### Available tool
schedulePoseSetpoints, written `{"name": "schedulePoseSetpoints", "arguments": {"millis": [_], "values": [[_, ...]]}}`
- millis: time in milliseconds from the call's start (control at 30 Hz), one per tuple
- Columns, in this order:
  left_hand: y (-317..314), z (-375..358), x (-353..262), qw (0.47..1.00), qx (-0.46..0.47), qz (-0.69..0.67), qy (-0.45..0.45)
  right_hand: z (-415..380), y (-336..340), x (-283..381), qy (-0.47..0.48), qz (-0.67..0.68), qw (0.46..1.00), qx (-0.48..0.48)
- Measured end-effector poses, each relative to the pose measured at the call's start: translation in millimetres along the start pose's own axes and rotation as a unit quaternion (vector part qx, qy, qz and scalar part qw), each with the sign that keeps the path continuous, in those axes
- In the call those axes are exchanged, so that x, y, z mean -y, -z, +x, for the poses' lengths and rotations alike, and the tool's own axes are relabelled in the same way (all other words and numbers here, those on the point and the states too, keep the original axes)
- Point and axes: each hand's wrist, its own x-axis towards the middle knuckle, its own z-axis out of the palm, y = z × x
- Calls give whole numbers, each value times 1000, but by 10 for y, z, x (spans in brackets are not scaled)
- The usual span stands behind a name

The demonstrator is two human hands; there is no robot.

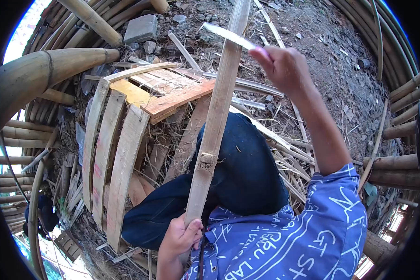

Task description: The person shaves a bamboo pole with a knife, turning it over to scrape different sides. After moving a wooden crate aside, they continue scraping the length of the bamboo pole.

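A long split bamboo strip (215, 119) runs from my lap up past the top edge of the view, crossing in front of my bent knee. Low on the strip, my left hand (184, 235) is closed around it, thumb lying on top. My right hand (282, 65) is closed on the pinkish handle of a knife, farther up and to the right. The knife's blade (226, 35) is pale with glare and lies across the strip near its upper part. Whether the edge cuts into the bamboo cannot be made out.
A slatted wooden crate (121, 163) stands on its side to the left, with shavings on its boards. Bamboo offcuts (291, 175) litter the ground beside my knee. A grey block (141, 29) lies behind the crate. Thick bamboo poles (56, 67) stick in from the left.
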Motion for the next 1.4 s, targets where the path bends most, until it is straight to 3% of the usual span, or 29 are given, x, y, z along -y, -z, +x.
{"name": "schedulePoseSetpoints", "arguments": {"millis": [67,267,333,367,400,433,500,533,600,733,800,933,1033,1100,1400], "values": [[19,-5,25,999,8,34,-30,126,-2,-157,52,-46,997,-18],[6,77,-6,999,-8,14,-41,238,-161,-277,75,-76,994,-34],[33,38,-17,999,-7,13,-31,244,-258,-354,111,-124,982,-91],[51,19,-17,1000,-4,11,-20,309,-287,-592,-57,-117,990,-63],[99,-69,44,1000,-3,14,-17,431,-50,-833,-221,-166,958,73],[188,-183,119,1000,5,20,-1,376,-31,-1300,-235,-153,959,46],[168,-223,84,1000,2,-23,16,288,22,-1753,-85,-199,960,-175],[142,-212,87,999,-5,-36,24,240,18,-1568,-78,-194,964,-163],[144,-69,52,999,-15,-27,-6,72,127,-1181,-176,-42,978,-102],[128,-71,4,1000,9,12,7,-118,89,-371,-107,96,984,-109],[144,-98,-5,1000,7,19,10,-187,160,-91,-80,143,985,-59],[99,-120,54,996,-29,78,-21,-258,269,326,-71,130,989,25],[40,-125,73,984,-67,150,-62,-289,318,405,9,45,998,48],[17,-127,56,965,-84,239,-75,-279,314,384,25,36,999,31],[-107,-206,-10,936,-132,309,-104,102,165,-284,-15,-38,999,-35]]}}
